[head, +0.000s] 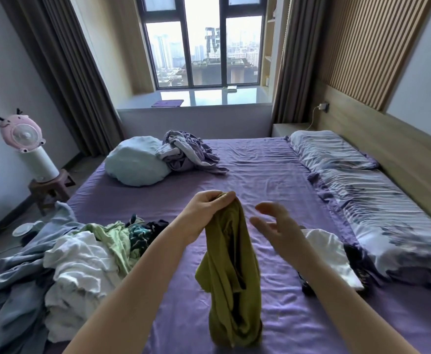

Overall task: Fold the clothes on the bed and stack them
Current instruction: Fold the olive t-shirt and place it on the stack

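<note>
My left hand (206,208) pinches the top of an olive-green garment (231,277), which hangs bunched above the purple bed sheet (260,175). Just right of the cloth, my right hand (275,226) hovers with its fingers relaxed and holds nothing. A heap of unfolded clothes (86,254), white, light green and dark, lies at the left on the bed. Folded white cloth (329,254) lies on dark clothing behind my right forearm. A second crumpled pile of lilac clothes (189,152) sits at the far side of the bed.
A pale blue pillow (135,163) lies beside the far pile. Patterned pillows (362,185) line the headboard on the right. A grey-blue blanket (12,290) spills off the bed's left edge. A pink fan (26,139) stands on a stool by the left wall.
</note>
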### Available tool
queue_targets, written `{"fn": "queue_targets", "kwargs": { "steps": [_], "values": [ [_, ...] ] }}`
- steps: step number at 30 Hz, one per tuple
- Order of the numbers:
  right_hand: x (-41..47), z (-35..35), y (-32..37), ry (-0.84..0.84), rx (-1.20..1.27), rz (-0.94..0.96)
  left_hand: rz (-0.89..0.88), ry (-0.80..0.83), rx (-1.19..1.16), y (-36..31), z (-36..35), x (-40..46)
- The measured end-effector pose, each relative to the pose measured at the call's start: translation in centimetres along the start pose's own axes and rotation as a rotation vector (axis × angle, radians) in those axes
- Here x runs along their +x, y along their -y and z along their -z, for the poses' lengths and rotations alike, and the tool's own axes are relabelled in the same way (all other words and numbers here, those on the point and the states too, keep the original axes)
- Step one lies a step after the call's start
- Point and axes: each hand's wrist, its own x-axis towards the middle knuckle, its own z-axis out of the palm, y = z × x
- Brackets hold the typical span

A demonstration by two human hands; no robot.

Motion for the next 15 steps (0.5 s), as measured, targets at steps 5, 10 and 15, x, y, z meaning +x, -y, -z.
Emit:
{"fn": "queue_targets", "kwargs": {
  "steps": [5, 10, 15],
  "values": [
    [-2.2, -2.0, 0.9, -0.028, -0.154, 0.249, 0.026, 0.001, -0.101, -0.8, -0.3, 0.8],
    [-0.8, -2.4, 2.4, -0.096, 0.137, 0.185, 0.033, 0.096, -0.102, -1.7, 0.6, 0.4],
    [1.2, -1.1, 3.4, -0.072, 0.331, 0.075, 0.063, 0.130, -0.113, -1.7, 2.7, -0.7]
  ]
}}
